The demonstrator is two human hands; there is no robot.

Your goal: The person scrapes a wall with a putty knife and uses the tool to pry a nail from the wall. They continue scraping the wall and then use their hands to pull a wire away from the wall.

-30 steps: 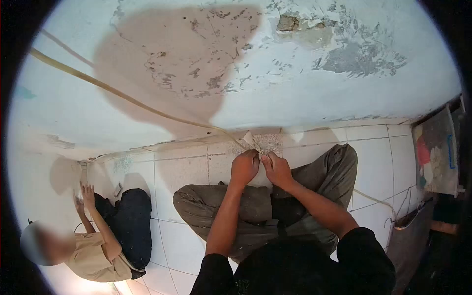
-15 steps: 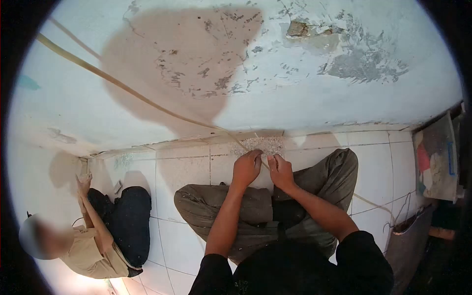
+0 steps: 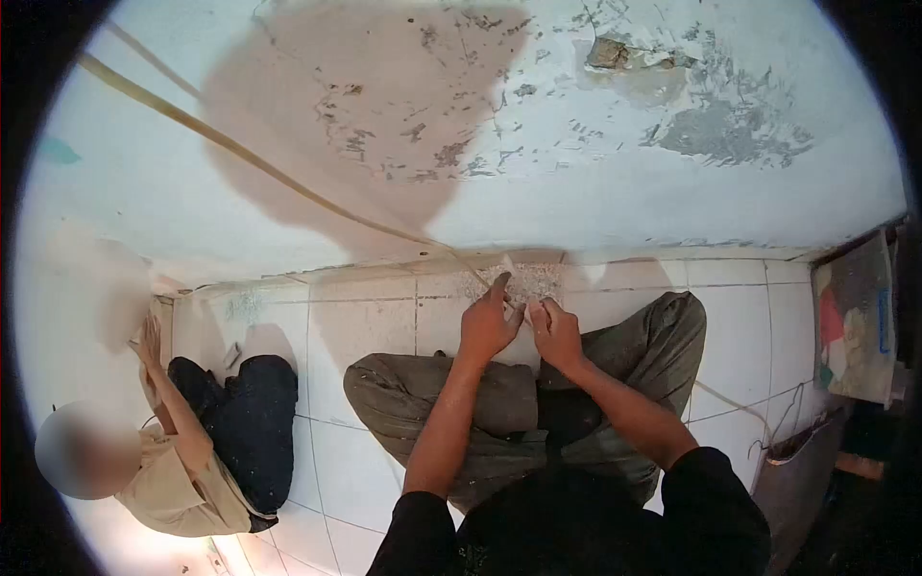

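A long tan cane-like strip slants down in front of the wall to my hands. My left hand is around its lower part; the index finger points towards the wall, the thumb towards my other hand. Close beside it, my right hand is closed in a pinch with the thumb up. What lies between its fingertips is too small to make out. Pale shavings or crumbs are scattered on the floor just beyond my fingers. A small whitish piece stands out near the wall's foot.
The peeling wall rises directly ahead. At left, another person sits on the tiled floor, hands by the side wall, near a small grey block. A translucent bin and a dark panel stand at right.
My left index finger has stretched out towards the wall, and the hands show a slightly different grip. The view has shifted a little. The other person's hands have moved up along the side wall.
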